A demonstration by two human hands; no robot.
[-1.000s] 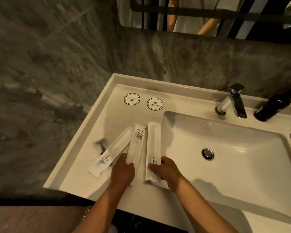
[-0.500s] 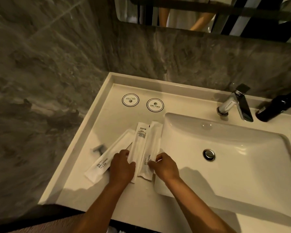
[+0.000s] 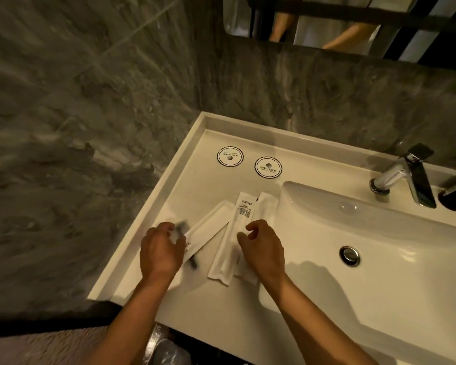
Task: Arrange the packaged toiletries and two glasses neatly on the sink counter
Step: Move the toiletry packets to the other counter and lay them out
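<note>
Head view: three white toiletry packets point(image 3: 244, 227) lie fanned on the sink counter point(image 3: 195, 191), not yet parallel; no glasses visible. The left hand point(image 3: 161, 250) pinches a blurred dark item, the right hand point(image 3: 261, 248) hovers half-curled, empty. Two round coasters point(image 3: 268, 167) sit at twelve o'clock, the basin point(image 3: 379, 259) at three.

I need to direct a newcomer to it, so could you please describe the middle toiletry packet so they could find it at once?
Start at the white sink counter, on the flat stretch left of the basin. Three long white packets lie there between the two hands; the middle packet is the one with a block of small black print at its far end, unlike its neighbours.
</note>
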